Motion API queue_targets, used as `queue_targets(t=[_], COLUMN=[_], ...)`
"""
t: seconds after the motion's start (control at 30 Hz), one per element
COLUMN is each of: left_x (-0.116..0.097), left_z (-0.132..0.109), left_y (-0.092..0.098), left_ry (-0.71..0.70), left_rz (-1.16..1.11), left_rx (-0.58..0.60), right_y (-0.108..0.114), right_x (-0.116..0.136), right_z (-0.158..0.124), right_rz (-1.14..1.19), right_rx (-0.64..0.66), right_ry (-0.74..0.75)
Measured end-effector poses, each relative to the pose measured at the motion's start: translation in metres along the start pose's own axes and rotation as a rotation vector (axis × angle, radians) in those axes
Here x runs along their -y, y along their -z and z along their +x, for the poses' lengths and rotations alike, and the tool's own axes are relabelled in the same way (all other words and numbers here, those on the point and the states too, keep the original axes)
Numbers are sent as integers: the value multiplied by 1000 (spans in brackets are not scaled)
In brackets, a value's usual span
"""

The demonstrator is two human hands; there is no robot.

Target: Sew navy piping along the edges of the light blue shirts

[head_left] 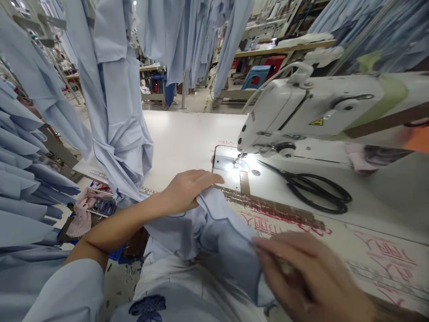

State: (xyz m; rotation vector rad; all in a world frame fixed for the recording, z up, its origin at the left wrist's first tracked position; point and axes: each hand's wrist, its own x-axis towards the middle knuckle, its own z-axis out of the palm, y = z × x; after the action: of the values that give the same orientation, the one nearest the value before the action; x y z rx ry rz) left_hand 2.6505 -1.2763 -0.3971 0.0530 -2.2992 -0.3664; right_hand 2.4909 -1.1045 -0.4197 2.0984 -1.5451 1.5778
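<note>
Light blue fabric (228, 228) stretches between my two hands over my lap, in front of the sewing table's edge. My left hand (189, 190) grips its upper left part, fingers pointing right and the fabric beneath them. At the lower right, my right hand (308, 273) is blurred by motion, with its fingertips closed on the fabric's right edge. The sewing machine (311, 107) stands beyond, its lamp lighting the needle plate (229, 165). Black scissors (311, 190) lie on the table to the right of the plate.
The white table (181, 129) carries red markings along its front. Blue garments (117, 89) hang at the left, one draping onto the table. More blue pieces (23, 179) hang at far left. Below, a box holds pink cloth (82, 212). A blue stool (256, 76) stands behind.
</note>
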Motion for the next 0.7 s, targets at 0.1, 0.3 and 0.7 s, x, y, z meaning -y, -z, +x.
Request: queue_targets(t=[0.1, 0.3, 0.7], left_x=[-10, -13, -9], left_z=[7, 13, 17], left_y=[7, 9, 9], left_ry=[295, 815, 963], left_rz=[-440, -799, -824], left_rx=[379, 527, 540], right_y=[7, 7, 4], right_x=[-13, -45, -53], right_z=[16, 24, 21], right_rz=[63, 391, 486], right_rx=[-187, -110, -109], right_ry=[-381, -787, -869])
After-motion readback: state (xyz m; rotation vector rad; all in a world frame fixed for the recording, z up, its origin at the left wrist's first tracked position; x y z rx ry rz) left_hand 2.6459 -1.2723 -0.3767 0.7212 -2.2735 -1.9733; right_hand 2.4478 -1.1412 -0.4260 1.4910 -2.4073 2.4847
